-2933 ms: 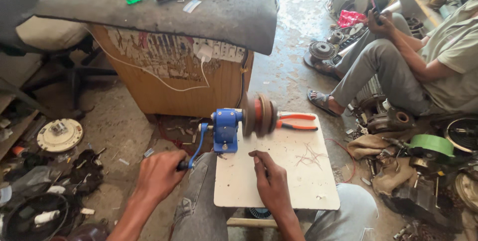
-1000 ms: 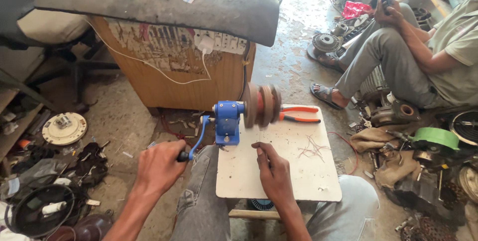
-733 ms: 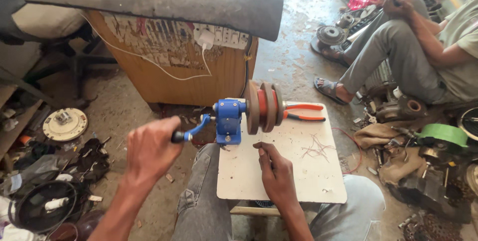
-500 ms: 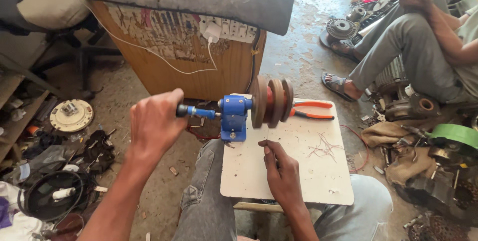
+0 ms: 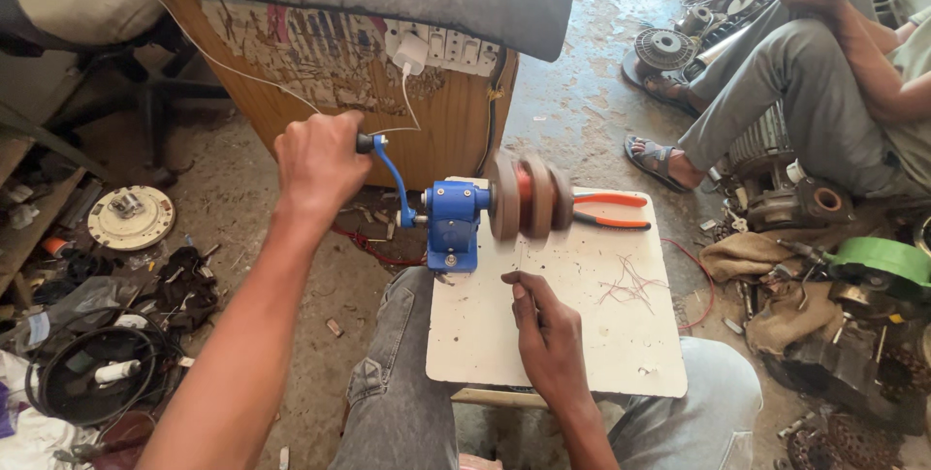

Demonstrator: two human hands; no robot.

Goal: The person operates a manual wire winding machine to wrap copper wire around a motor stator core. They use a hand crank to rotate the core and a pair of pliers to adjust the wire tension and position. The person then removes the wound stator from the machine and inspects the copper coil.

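Crank handle [image 5: 365, 143] hidden in left hand [image 5: 318, 162]; spool [image 5: 529, 195] blurred.

Person's own body: both forearms bare with no sleeves in view, left hand [image 5: 318, 162] and right hand [image 5: 548, 336] ungloved, legs in faded grey-blue denim jeans [image 5: 402, 383] with stitched seams.

Glossy blue metal winder [image 5: 454, 223], matt white board [image 5: 582, 334]

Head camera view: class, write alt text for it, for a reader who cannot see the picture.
A person's left hand grips the crank handle of a blue hand winder fixed to a white board on their lap, while the right hand pinches something fine below the spool. Orange pliers lie behind it, and another person sits nearby.
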